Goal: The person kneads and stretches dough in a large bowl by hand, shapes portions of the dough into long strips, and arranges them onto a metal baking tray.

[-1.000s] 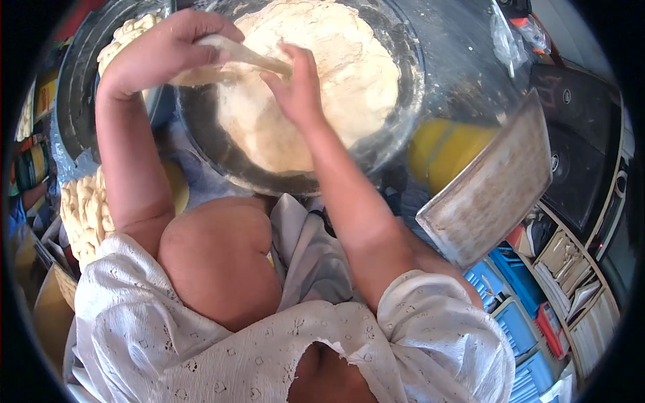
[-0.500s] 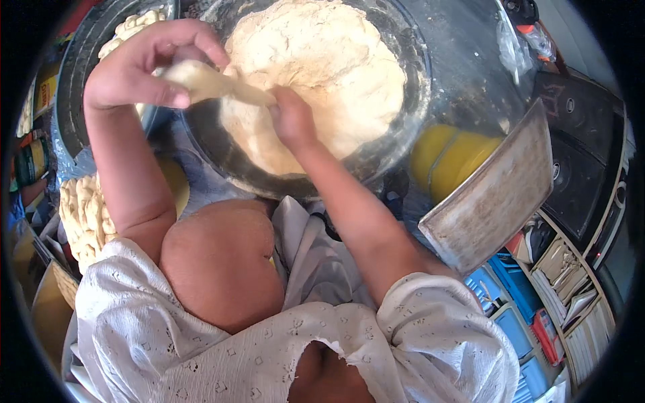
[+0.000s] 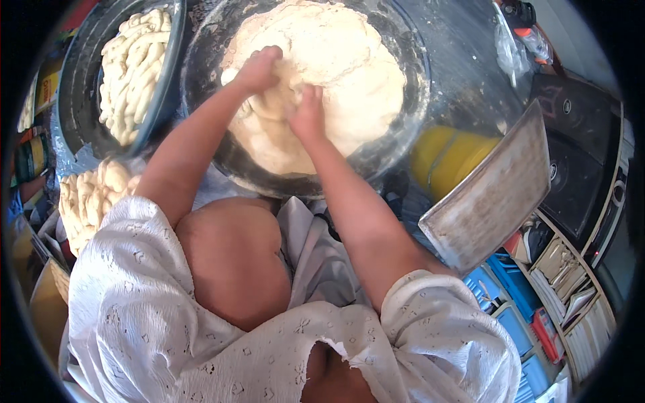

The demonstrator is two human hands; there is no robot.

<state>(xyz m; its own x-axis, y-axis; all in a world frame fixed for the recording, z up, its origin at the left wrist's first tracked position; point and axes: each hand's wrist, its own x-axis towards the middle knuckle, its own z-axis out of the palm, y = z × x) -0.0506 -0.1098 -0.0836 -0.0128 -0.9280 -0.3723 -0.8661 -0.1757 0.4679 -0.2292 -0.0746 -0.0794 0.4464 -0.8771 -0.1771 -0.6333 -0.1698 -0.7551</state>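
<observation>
The left hand (image 3: 259,71) and right hand (image 3: 309,119) are close together over the dough (image 3: 356,87) in the basin (image 3: 201,91); blur hides whether either grips any.

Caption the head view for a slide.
Left hand and right hand over a pale, floury mass in a wide round basin, a tub of dough strips to the left.

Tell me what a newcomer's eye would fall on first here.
Probably the big round basin at top centre, holding a broad mass of pale dough, with the person's left grip and right grip over it. Next, the heaped dough strands in the dark tub at upper left. Then the tilted, stained panel at right, partly hiding a yellow rounded object.
</observation>
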